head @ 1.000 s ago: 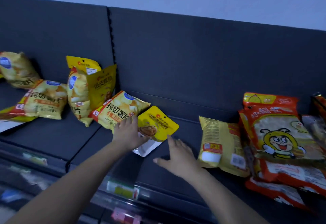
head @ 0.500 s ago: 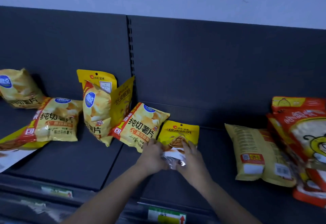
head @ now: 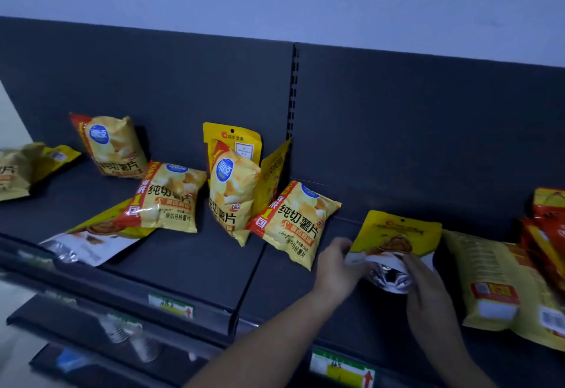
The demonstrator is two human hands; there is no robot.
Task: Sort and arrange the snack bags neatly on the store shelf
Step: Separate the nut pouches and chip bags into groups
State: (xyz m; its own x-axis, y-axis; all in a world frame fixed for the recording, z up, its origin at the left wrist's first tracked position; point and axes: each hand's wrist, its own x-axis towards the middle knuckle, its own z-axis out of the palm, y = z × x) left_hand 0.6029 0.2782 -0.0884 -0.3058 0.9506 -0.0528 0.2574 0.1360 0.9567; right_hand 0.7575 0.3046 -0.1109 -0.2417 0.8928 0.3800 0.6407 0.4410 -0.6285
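Note:
A yellow nut pouch [head: 397,234] with a white and silver bottom stands tilted on the dark shelf [head: 189,262]. My left hand [head: 334,265] pinches its lower left corner. My right hand [head: 425,290] grips its crumpled silver bottom from the right. Just left of it a yellow chip bag [head: 293,225] lies slanted. Another chip bag [head: 232,195] stands against two yellow nut pouches [head: 241,143] at the back panel. Further left lie two more chip bags [head: 171,198] [head: 113,146] and a flat nut pouch [head: 91,241].
A large yellow bag [head: 501,283] lies face down right of my hands, with red bags [head: 547,228] beyond it. More yellow bags [head: 18,170] sit at the far left. Price tags [head: 171,305] line the shelf's front edge; a lower shelf shows below.
Both hands took hold of the nut pouch and raised it from lying flat to nearly upright. The view has swung left, so the bags now sit further right.

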